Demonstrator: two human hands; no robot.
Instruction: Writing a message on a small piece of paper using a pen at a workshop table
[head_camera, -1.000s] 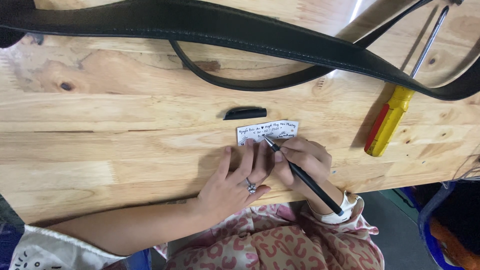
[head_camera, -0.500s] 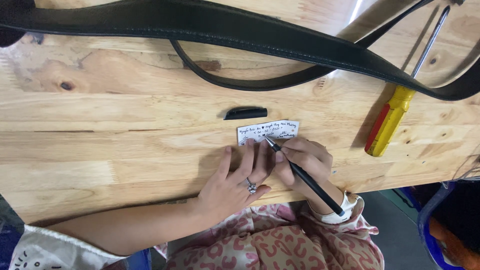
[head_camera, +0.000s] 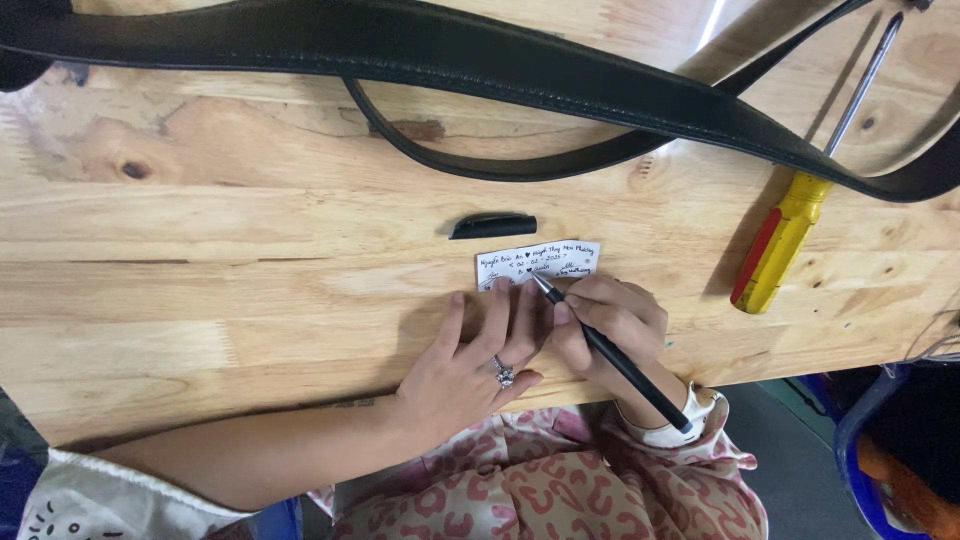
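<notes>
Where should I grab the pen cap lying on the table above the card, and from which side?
Pinch the pen cap across its narrow width, about mid-length, coming straight down from above. It lies flat and on its own on the wooden table, long axis left to right, clear of the card and belt, so both long sides look free for fingertips.

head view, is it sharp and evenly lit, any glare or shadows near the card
Head view: mostly sharp, the grain of the wooden table clear. A bright glare streak lies on the wood at the top edge, right of centre. Soft shadows fall beside the left hand, the screwdriver and the pen cap. The small white card is well lit. The right hand holds the pen.
</notes>
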